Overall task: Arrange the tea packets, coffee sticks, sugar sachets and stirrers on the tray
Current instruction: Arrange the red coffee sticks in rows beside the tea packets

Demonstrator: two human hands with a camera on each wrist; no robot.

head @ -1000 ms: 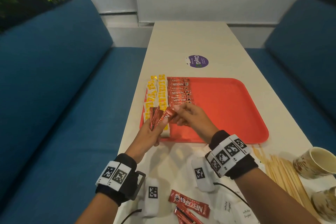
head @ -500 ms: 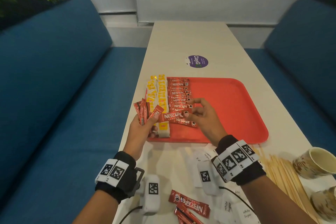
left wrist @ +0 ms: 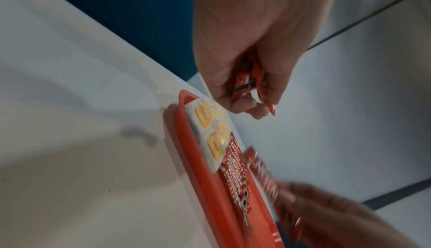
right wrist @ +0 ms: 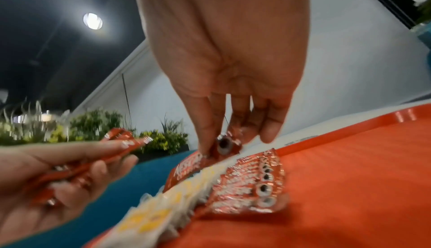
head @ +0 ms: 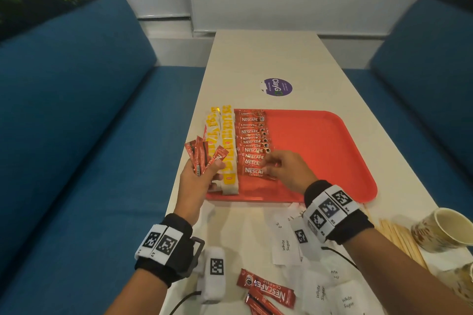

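On a long pale counter between two blue sofas lies a red rectangular plastic tray. Along the tray's left side run two rows of white-and-yellow tea packets, and just right of them a row of overlapping red Nescafe coffee sticks.

The left hand hovers at the tray's near left corner, its grip closed round a fanned bunch of red coffee sticks; the left wrist view shows the fingers curled over them.

The right hand is over the near end of the coffee row, its thumb and fingers pinching the right end of one red Nescafe Classic stick, which lies at the front of that row. In the right wrist view the fingertips grip this stick's end just above the row.

On the counter nearer the person lie white paper sugar sachets, two more red coffee sticks, and to the right a spread of pale wooden stirrers beside a patterned paper cup. A round purple sticker sits beyond the tray.
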